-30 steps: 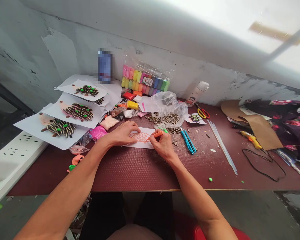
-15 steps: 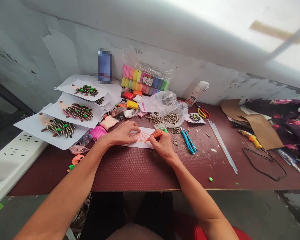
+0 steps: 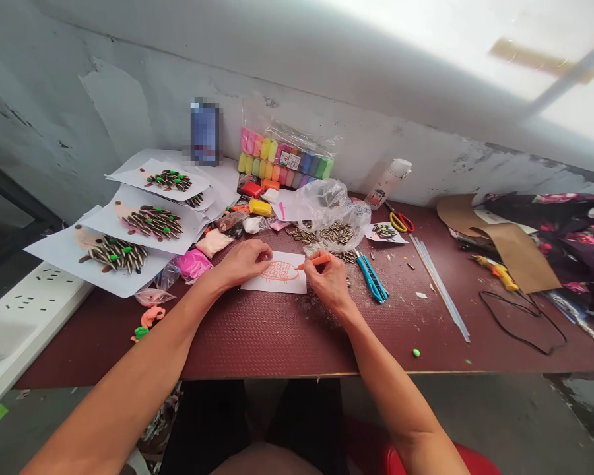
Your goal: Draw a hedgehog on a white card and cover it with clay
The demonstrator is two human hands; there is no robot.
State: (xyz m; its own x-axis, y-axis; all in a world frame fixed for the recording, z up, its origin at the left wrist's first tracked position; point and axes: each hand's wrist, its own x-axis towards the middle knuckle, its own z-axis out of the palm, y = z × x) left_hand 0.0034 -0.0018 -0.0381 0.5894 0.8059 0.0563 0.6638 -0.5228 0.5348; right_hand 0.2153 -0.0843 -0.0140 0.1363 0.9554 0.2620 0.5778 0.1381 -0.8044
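A small white card (image 3: 297,285) lies on the dark red table, bearing an orange outline drawing filled with small marks. My right hand (image 3: 327,277) is closed around an orange pen (image 3: 318,260), its tip at the right end of the drawing. On the card's upper left edge rests my left hand (image 3: 247,261), its fingers together and pressing down; nothing shows in it. Just behind the card is a pile of striped seeds (image 3: 327,233), partly under a clear plastic bag (image 3: 329,201).
Seed-covered hedgehog pictures (image 3: 151,223) lie stacked at the left beside a power strip (image 3: 27,303). Clay packets (image 3: 261,207) sit at the back. Rightward are a teal cutter (image 3: 372,277), scissors (image 3: 400,221), clear sticks (image 3: 440,287), a bottle (image 3: 389,183) and a glue gun (image 3: 497,272).
My right hand with the pen has moved slightly right and up, uncovering more of the card's right side. My left hand has shifted slightly left, and more orange lines show below the outline.
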